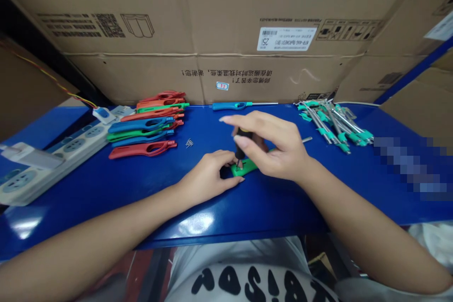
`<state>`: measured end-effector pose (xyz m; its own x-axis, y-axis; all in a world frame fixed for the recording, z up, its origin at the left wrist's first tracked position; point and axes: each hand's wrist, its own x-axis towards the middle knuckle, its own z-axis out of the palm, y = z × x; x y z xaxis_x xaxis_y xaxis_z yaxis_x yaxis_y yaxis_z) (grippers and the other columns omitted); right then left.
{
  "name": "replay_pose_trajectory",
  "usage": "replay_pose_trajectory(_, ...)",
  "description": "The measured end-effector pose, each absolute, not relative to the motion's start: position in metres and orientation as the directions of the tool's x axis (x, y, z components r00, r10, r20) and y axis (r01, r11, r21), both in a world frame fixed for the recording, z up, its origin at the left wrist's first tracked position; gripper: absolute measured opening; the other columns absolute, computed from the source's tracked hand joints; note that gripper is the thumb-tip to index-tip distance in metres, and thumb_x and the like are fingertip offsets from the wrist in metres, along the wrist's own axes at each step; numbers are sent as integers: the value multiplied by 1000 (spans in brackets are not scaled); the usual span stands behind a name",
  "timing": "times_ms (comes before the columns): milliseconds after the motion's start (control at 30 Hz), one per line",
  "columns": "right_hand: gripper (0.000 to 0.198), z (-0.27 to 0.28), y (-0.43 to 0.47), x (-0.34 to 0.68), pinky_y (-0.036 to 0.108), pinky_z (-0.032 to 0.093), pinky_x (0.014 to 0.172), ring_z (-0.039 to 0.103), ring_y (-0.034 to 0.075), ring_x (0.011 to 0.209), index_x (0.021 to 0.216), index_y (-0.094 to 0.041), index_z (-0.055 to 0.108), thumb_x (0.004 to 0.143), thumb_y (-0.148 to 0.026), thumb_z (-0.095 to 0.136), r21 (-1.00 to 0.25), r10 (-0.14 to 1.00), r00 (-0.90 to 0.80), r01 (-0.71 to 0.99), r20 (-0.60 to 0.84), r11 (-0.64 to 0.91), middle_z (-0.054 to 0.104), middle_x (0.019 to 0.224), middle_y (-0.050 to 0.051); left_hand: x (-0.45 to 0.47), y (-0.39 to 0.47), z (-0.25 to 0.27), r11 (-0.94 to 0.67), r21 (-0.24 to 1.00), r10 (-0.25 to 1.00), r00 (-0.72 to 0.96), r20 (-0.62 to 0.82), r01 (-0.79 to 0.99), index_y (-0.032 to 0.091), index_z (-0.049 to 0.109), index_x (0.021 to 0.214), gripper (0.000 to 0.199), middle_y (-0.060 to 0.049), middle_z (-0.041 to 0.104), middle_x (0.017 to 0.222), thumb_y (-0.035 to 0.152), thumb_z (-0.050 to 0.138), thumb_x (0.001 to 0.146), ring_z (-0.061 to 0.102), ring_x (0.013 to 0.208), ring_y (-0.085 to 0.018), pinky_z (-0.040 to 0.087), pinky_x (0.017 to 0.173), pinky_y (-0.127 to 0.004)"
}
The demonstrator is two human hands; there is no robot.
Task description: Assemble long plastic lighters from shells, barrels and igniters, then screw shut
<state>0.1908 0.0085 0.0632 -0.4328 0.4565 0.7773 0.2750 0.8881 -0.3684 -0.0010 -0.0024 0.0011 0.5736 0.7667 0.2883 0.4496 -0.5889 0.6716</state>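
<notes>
On the blue table lies a green lighter handle (247, 166), partly hidden beneath my right hand. My left hand (208, 177) grips its near-left end between thumb and fingers. In my right hand (274, 144) is a black screwdriver (240, 150), held upright with its tip down on the green handle. A metal rod end (306, 140) shows beyond my right hand; whether it joins the green handle is hidden. Left of my hands sits a small pile of screws (189, 143). A blue long-necked lighter (244, 105) lies at the back.
Several red, blue and green lighter handles (141, 150) are stacked at left beside a white power strip (79, 144). Several metal rods with teal parts (334, 125) lie in a heap at right. A large cardboard box (141, 68) stands along the back edge.
</notes>
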Motion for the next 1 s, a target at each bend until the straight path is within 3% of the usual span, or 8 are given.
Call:
replay_pose_trajectory(100, 36, 68, 5, 192, 25, 59, 68, 69, 12, 81, 135, -19, 61, 103, -23, 44, -592, 561, -517, 125, 646, 796, 72, 118, 8, -1, -2, 1, -586, 687, 761, 583, 284, 430, 19, 67, 91, 15, -1, 73, 92, 19, 78, 81, 68, 86, -19, 53, 79, -31)
replay_pose_trajectory(167, 32, 70, 5, 193, 23, 57, 62, 68, 11, 76, 129, -18, 65, 101, -22, 51, -626, 584, -512, 111, 630, 772, 73, 110, 7, -1, -3, 1, -581, 697, 761, 584, 281, 421, 18, 67, 91, 15, -2, 73, 93, 18, 78, 81, 68, 87, -19, 54, 80, -31)
replay_pose_trajectory(267, 23, 69, 6, 190, 23, 54, 60, 66, 12, 74, 115, -18, 72, 95, -19, 62, -524, 547, -429, 183, 719, 832, 74, 99, 5, -1, -3, 1, -580, 696, 767, 571, 293, 423, 18, 66, 89, 15, -2, 73, 92, 18, 79, 80, 69, 84, -18, 54, 78, -31)
replay_pose_trajectory(400, 20, 62, 4, 182, 26, 56, 69, 68, 14, 80, 112, -19, 74, 93, -21, 66, -393, 462, -357, 253, 812, 884, 76, 96, 6, 0, -4, 0, -564, 682, 789, 549, 277, 466, 17, 67, 90, 15, -4, 73, 90, 20, 78, 81, 69, 81, -20, 54, 74, -33)
replay_pose_trajectory(500, 19, 59, 0, 175, 26, 56, 73, 68, 14, 80, 110, -17, 74, 93, -20, 65, -359, 458, -297, 332, 838, 872, 75, 95, 7, 1, -4, 1, -552, 697, 793, 547, 268, 458, 16, 68, 96, 16, -6, 74, 97, 20, 76, 82, 71, 87, -23, 55, 79, -35)
replay_pose_trajectory(667, 18, 58, -5, 172, 25, 53, 64, 65, 13, 73, 106, -18, 75, 92, -27, 69, -305, 468, -252, 491, 847, 816, 72, 92, 6, 1, -5, 2, -567, 700, 782, 549, 294, 433, 15, 69, 98, 16, -7, 75, 102, 17, 75, 83, 71, 93, -24, 56, 82, -35)
replay_pose_trajectory(833, 19, 56, -3, 174, 26, 55, 66, 64, 14, 73, 108, -19, 74, 93, -30, 68, -218, 422, -314, 520, 851, 826, 71, 91, 5, 1, -6, 0, -583, 700, 769, 557, 313, 413, 16, 68, 100, 17, -4, 76, 100, 14, 74, 83, 72, 93, -22, 56, 80, -31)
replay_pose_trajectory(1000, 15, 53, -5, 172, 26, 54, 63, 62, 14, 71, 105, -20, 73, 92, -27, 69, -225, 401, -270, 507, 875, 832, 68, 89, 5, 2, -7, 1, -610, 675, 757, 557, 343, 414, 18, 68, 104, 23, -3, 75, 100, 11, 71, 82, 71, 92, -21, 54, 78, -30)
